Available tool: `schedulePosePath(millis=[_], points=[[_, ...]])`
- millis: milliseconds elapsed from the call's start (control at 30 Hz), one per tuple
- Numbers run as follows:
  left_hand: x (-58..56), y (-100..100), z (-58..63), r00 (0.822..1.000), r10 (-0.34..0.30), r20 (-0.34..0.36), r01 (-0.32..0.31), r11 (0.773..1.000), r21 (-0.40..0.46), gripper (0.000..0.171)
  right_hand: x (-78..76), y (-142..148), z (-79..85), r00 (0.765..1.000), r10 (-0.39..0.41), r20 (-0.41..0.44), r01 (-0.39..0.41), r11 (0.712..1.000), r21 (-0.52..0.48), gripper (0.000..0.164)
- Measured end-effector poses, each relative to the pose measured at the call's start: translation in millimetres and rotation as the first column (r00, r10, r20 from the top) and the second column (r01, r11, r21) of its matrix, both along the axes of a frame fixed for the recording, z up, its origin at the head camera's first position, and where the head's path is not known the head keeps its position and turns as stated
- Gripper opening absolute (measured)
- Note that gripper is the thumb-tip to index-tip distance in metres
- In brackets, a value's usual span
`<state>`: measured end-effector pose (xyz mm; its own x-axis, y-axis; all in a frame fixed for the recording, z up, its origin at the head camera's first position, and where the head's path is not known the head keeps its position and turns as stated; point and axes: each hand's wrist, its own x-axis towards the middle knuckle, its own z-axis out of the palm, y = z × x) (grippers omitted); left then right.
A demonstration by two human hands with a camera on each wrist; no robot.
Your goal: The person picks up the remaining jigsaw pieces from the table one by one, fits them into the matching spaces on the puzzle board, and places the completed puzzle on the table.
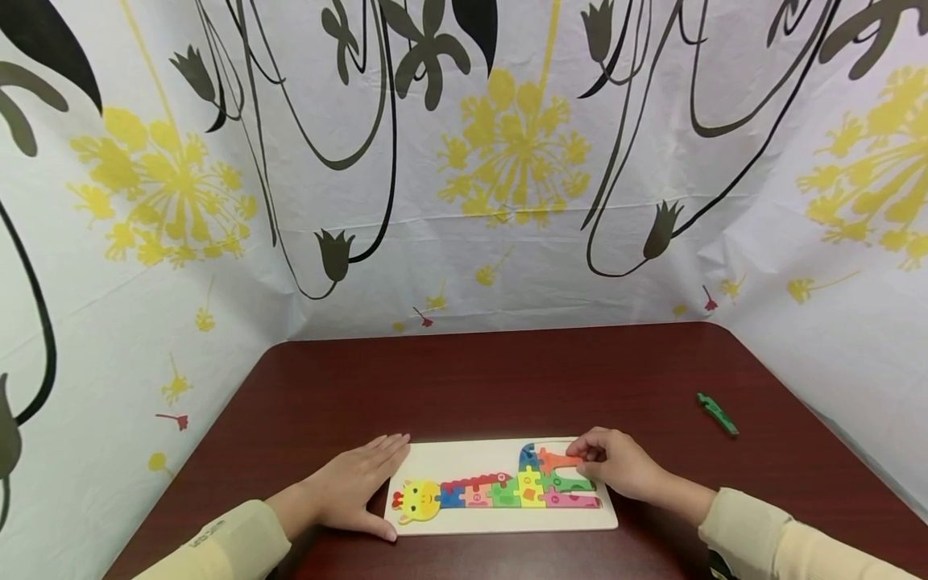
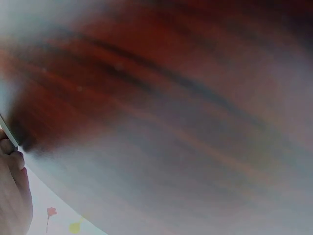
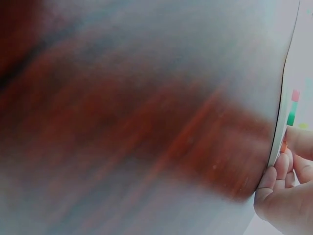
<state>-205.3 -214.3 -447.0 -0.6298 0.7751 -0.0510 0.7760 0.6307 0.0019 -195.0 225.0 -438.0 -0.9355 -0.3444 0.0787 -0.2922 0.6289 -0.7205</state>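
Note:
A white puzzle board [image 1: 500,528] lies flat on the table, bearing a giraffe of coloured interlocking pieces with a yellow head piece [image 1: 419,501] at the left. My left hand [image 1: 357,486] rests at the board's left edge, fingers straight and thumb spread toward the near corner. At the upper right of the giraffe, my right hand [image 1: 616,463] pinches an orange puzzle piece [image 1: 553,461] between thumb and fingers; its right end is hidden by them. Below that piece is a green leg piece [image 1: 573,483]. In the right wrist view, the right hand [image 3: 288,191] is at the board's edge.
On the right side of the dark red table [image 1: 464,387] lies a loose green piece [image 1: 718,415]. A white patterned curtain [image 1: 464,282] stands around the table's back and sides. Most of both wrist views is blurred tabletop.

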Motion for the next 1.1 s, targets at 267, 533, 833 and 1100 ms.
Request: schedulePosePath(millis=[267,533,833,1100], points=[[-1.1,0,1.3,1.0,-0.007,-0.002,0.007,1.0,0.002,0.113,-2.4,1,2.5,0.998,-0.033,0.06,0.034,0.999,-0.027,0.013],[-0.5,1,2.7,1.0,-0.004,0.011,0.004,1.0,0.006,0.112,-3.5,3,4.5,0.995,-0.044,0.085,0.049,0.997,-0.057,0.013],[0.4,1,2.6,1.0,-0.004,0.009,0.004,1.0,0.006,0.112,-4.3,7,13.8,0.991,-0.087,0.099,0.095,0.993,-0.076,0.014],[0.7,1,3.3,1.0,-0.006,0.012,0.006,1.0,0.006,0.112,-10.0,17,17.8,0.985,-0.141,0.103,0.152,0.982,-0.11,0.019]])
